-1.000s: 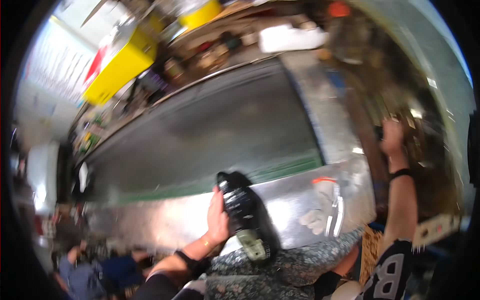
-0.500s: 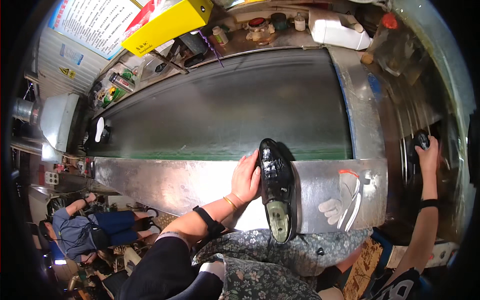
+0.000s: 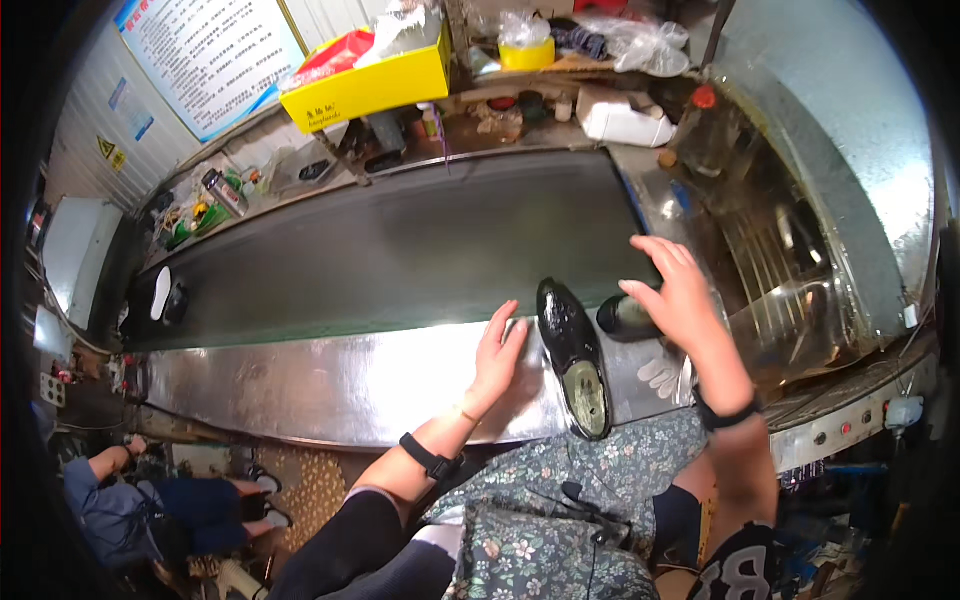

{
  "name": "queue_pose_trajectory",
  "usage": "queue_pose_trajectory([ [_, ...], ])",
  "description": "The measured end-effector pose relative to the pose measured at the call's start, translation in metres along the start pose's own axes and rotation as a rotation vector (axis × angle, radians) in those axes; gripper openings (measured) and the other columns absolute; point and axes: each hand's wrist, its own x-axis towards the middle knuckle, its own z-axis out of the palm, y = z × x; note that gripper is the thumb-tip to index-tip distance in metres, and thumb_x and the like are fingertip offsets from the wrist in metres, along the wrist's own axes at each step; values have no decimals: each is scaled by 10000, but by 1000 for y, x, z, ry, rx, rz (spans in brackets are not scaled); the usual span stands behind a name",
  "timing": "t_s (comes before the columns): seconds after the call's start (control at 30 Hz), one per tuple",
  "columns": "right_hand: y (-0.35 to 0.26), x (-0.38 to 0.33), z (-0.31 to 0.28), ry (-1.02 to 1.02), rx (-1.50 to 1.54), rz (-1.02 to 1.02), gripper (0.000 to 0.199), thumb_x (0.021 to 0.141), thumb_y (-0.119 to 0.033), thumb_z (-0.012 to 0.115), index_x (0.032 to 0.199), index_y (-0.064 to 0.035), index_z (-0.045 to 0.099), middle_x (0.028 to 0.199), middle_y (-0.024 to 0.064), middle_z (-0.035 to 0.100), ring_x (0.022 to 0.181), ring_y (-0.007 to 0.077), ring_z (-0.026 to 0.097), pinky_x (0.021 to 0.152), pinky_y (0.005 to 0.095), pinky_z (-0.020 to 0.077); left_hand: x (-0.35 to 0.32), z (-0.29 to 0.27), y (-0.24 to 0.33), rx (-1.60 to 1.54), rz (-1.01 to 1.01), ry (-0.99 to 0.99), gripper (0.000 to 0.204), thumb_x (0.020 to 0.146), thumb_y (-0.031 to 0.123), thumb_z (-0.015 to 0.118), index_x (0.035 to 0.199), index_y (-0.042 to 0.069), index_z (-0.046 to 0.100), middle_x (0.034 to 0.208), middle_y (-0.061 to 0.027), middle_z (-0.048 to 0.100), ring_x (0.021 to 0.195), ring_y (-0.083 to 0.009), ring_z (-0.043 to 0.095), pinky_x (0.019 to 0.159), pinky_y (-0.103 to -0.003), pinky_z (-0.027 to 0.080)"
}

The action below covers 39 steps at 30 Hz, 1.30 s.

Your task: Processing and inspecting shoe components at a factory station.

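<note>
A glossy black shoe (image 3: 567, 325) with a green inside lies lengthwise over the front edge of the dark conveyor belt (image 3: 400, 260) and the metal ledge (image 3: 300, 385). Just left of it is my left hand (image 3: 497, 355), fingers extended, holding nothing. A second black shoe (image 3: 622, 320), also green inside, lies crosswise to the right of the first. Over this shoe hovers my right hand (image 3: 685, 300), thumb and fingers spread; whether the thumb touches it I cannot tell. Near my right wrist, a grey-white work glove (image 3: 658, 377) rests on the ledge.
At the belt's far left lie a white insole (image 3: 162, 293) and a small dark object (image 3: 177, 303). A yellow box (image 3: 370, 88) and a white jug (image 3: 622, 118) stand behind the belt. On the right is a clear-sided machine (image 3: 770, 240). Another person (image 3: 150, 510) is at lower left.
My right hand has come left from the machine with the second shoe and released it beside the first. The view has shifted; my left hand now sits slightly apart from the first shoe.
</note>
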Motion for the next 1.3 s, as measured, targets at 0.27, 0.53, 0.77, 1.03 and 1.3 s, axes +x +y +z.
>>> queue_pose_trajectory([
  [0.27, 61, -62, 100, -547, -29, 543, 1016, 657, -608, 778, 1462, -110, 411, 1474, 148, 444, 1352, 335, 431, 1130, 503, 308, -7, -23, -23, 2, -71, -104, 348, 958, 140, 607, 1266, -22, 587, 1170, -124, 676, 1086, -183, 633, 947, -295, 489],
  [0.53, 42, -96, 54, -516, -403, 60, 1027, 529, -338, 900, 1410, -106, 427, 1234, 157, 566, 1155, 362, 538, 1089, 499, 327, -33, -10, 22, -105, 28, -254, 294, 962, 89, 602, 1237, -13, 608, 1172, -87, 661, 1027, -146, 634, 912, -288, 509],
  [0.77, -40, -46, -15, -147, -129, -67, 500, 624, -176, 755, 1078, -38, 596, 1063, 160, 603, 1081, 342, 565, 1020, 438, 419, -38, -19, 67, -631, -453, -609, 412, 1030, 262, 499, 1356, 10, 508, 1307, -139, 588, 1128, -205, 615, 987, -348, 509],
  [1.03, -193, -43, 43, -707, -299, -1089, 430, 837, -207, 536, 1238, -87, 629, 1383, 41, 535, 1432, 275, 327, 1239, 474, 124, -65, -62, 63, -1125, -509, -583, 776, 902, 704, 462, 1451, 158, 411, 1297, -194, 581, 1130, -342, 620, 977, -492, 521],
  [1.3, -162, -96, 85, -284, 524, 81, 875, 793, -185, 761, 1474, 77, 277, 1536, 268, 276, 1395, 402, 351, 1138, 460, 291, -75, -56, 24, -1663, -528, -788, 676, 966, 700, 283, 967, 82, 557, 667, -33, 553, 668, -215, 522, 757, -387, 439],
])
